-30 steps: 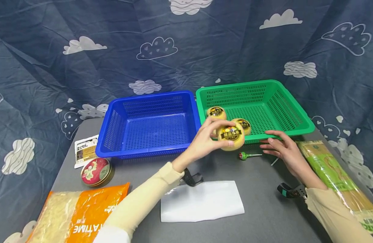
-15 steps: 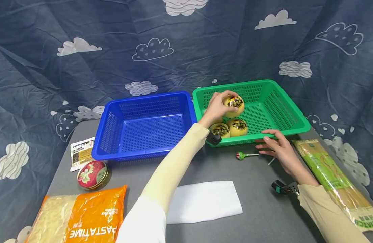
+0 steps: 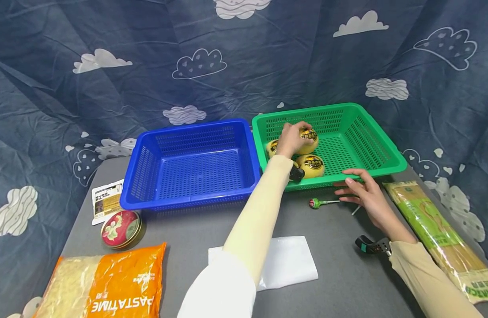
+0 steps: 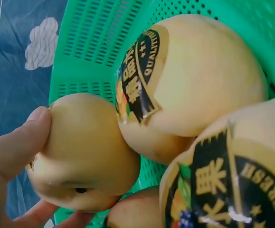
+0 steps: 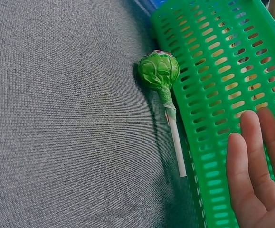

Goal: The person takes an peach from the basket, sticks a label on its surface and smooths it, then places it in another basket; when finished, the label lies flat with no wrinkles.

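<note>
My left hand [image 3: 292,139] is inside the left part of the green basket [image 3: 332,180], gripping a yellow apple [image 3: 308,140] with a black-and-gold label. In the left wrist view, thumb and fingers lie round that apple [image 4: 92,142], close against other apples [image 4: 213,71]. One labelled apple [image 3: 311,166] sits nearer the front wall; another [image 3: 272,147] shows left of my hand. My right hand [image 3: 365,194] is at the basket's front rim, fingers loosely extended along the outer wall, holding nothing. Near its fingertips lies a green-wrapped lollipop [image 5: 158,71] on the grey table.
A blue basket [image 3: 188,202] adjoins the green one on the left. Around them lie a white-and-gold packet [image 3: 107,201], a red round tin [image 3: 120,228], an orange pasta bag [image 3: 124,282], a white sheet [image 3: 289,263] and a noodle pack [image 3: 438,234].
My left hand has carried the apple from above the front rim back and down into the green basket. The right hand has stayed at the rim.
</note>
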Motion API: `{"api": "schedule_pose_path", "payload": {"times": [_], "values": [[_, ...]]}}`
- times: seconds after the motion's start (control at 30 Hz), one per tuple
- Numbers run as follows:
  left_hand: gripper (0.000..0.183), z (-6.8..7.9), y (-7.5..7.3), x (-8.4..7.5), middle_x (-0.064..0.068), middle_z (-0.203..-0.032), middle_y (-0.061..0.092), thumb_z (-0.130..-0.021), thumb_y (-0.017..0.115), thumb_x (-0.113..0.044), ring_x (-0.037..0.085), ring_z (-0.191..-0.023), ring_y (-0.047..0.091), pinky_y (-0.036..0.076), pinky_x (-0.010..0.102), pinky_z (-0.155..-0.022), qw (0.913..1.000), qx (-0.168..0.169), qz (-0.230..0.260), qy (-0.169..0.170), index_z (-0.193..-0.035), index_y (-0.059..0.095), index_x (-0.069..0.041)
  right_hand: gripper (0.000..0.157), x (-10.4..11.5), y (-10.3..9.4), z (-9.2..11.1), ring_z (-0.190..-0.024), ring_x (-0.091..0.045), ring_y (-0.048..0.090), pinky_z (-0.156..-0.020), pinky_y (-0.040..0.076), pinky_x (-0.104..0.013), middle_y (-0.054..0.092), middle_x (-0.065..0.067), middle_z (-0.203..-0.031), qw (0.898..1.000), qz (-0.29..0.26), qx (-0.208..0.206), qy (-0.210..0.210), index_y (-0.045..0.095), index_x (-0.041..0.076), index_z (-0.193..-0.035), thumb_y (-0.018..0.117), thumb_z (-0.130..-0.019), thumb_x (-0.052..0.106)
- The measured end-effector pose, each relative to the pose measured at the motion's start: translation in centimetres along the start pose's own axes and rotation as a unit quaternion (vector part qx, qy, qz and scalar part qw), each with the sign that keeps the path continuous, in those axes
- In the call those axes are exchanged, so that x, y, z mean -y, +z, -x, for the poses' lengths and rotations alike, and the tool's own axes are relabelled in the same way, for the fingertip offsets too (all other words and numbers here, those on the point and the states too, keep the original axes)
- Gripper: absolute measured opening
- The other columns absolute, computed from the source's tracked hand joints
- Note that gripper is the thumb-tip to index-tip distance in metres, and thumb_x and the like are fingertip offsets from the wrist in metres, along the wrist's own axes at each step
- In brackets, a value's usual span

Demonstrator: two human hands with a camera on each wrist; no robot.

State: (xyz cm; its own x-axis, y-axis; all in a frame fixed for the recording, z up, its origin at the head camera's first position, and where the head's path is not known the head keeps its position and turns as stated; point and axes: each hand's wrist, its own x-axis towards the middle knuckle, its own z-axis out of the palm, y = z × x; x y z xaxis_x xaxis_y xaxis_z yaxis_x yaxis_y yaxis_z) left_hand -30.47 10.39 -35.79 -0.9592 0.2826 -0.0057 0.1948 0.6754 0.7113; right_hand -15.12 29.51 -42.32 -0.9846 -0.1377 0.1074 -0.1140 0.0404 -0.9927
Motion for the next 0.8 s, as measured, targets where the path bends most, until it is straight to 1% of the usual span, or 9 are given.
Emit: {"api": "schedule_pose_path", "payload": {"times": [0.1, 0.17, 0.2, 0.33, 0.43, 0.53, 0.63, 0.7, 0.8], "values": [[0.043, 0.3, -0.1, -0.2, -0.001, -0.129, 0.042, -0.085, 0.06, -0.036, 0.016, -0.117, 0.041, 0.026, 0.049, -0.099, 0.997, 0.031, -0.07, -0.01, -0.126, 0.049, -0.037, 0.029, 0.0, 0.1, 0.0, -0.084, -0.025, 0.063, -0.066, 0.052, -0.036, 0.063, -0.011, -0.103, 1.0, 0.0, -0.001, -0.002, 0.04, 0.008, -0.125, 0.041, -0.096, 0.011], [0.043, 0.5, -0.2, -0.4, -0.004, -0.136, 0.038, -0.089, 0.054, -0.037, 0.019, -0.125, 0.033, 0.014, 0.058, -0.1, 0.9927, 0.052, -0.105, -0.027, -0.131, 0.042, -0.042, 0.028, 0.0, 0.1, 0.0, -0.084, -0.026, 0.063, -0.066, 0.052, -0.036, 0.063, -0.011, -0.103, 1.0, -0.001, -0.001, -0.004, 0.041, 0.009, -0.124, 0.041, -0.096, 0.011], [0.044, 0.6, -0.3, -0.4, -0.005, -0.138, 0.036, -0.091, 0.051, -0.035, 0.022, -0.128, 0.03, 0.011, 0.06, -0.1, 0.9903, 0.063, -0.119, -0.035, -0.132, 0.039, -0.043, 0.028, 0.0, 0.1, 0.0, -0.084, -0.026, 0.063, -0.065, 0.052, -0.036, 0.063, -0.012, -0.103, 1.0, -0.002, -0.001, -0.005, 0.041, 0.009, -0.124, 0.041, -0.096, 0.011], [0.047, 1.0, -0.9, 0.0, -0.009, -0.141, 0.033, -0.095, 0.045, -0.029, 0.027, -0.133, 0.016, 0.005, 0.062, -0.099, 0.9794, 0.113, -0.15, -0.074, -0.137, 0.029, -0.045, 0.028, -0.1, 0.2, -0.3, -0.084, -0.026, 0.063, -0.065, 0.052, -0.036, 0.063, -0.012, -0.103, 1.0, -0.007, 0.001, -0.008, 0.041, 0.009, -0.124, 0.041, -0.096, 0.011], [0.049, 1.0, -1.4, 0.5, -0.011, -0.139, 0.036, -0.095, 0.045, -0.028, 0.026, -0.134, 0.012, 0.004, 0.061, -0.1, 0.9741, 0.139, -0.161, -0.078, -0.138, 0.028, -0.043, 0.029, -0.1, 0.2, -0.6, -0.084, -0.026, 0.063, -0.065, 0.052, -0.036, 0.064, -0.011, -0.103, 1.0, -0.007, 0.001, -0.008, 0.04, 0.008, -0.125, 0.041, -0.096, 0.011], [0.049, 0.8, -1.9, 0.8, -0.01, -0.14, 0.036, -0.094, 0.046, -0.029, 0.027, -0.133, 0.015, 0.006, 0.06, -0.1, 0.9739, 0.148, -0.161, -0.06, -0.138, 0.029, -0.04, 0.028, -0.1, 0.2, -0.6, -0.083, -0.025, 0.063, -0.064, 0.052, -0.036, 0.064, -0.01, -0.102, 1.0, -0.003, -0.001, -0.008, 0.04, 0.008, -0.124, 0.041, -0.096, 0.011], [0.048, 0.5, -2.7, 1.0, -0.009, -0.141, 0.033, -0.094, 0.046, -0.031, 0.026, -0.132, 0.017, 0.009, 0.058, -0.101, 0.9766, 0.155, -0.146, -0.03, -0.139, 0.03, -0.038, 0.028, -0.3, 0.1, -0.4, -0.082, -0.023, 0.064, -0.064, 0.053, -0.035, 0.064, -0.01, -0.101, 1.0, -0.005, -0.001, -0.01, 0.041, 0.009, -0.124, 0.041, -0.096, 0.01], [0.047, 0.5, -3.6, 1.1, -0.007, -0.142, 0.032, -0.094, 0.045, -0.031, 0.026, -0.132, 0.017, 0.01, 0.057, -0.101, 0.9797, 0.159, -0.123, 0.001, -0.139, 0.03, -0.034, 0.029, -0.5, -0.2, -0.4, -0.082, -0.024, 0.064, -0.064, 0.052, -0.035, 0.064, -0.011, -0.102, 1.0, -0.009, 0.0, -0.014, 0.041, 0.008, -0.125, 0.042, -0.096, 0.01], [0.046, 0.9, -5.6, 1.3, -0.004, -0.142, 0.032, -0.095, 0.044, -0.029, 0.021, -0.131, 0.023, 0.017, 0.048, -0.104, 0.9816, 0.155, -0.091, 0.066, -0.14, 0.032, -0.027, 0.034, -1.7, -1.2, -0.4, -0.085, -0.025, 0.063, -0.066, 0.052, -0.037, 0.063, -0.013, -0.106, 1.0, -0.012, 0.008, -0.018, 0.038, 0.006, -0.129, 0.043, -0.096, 0.013]]}}
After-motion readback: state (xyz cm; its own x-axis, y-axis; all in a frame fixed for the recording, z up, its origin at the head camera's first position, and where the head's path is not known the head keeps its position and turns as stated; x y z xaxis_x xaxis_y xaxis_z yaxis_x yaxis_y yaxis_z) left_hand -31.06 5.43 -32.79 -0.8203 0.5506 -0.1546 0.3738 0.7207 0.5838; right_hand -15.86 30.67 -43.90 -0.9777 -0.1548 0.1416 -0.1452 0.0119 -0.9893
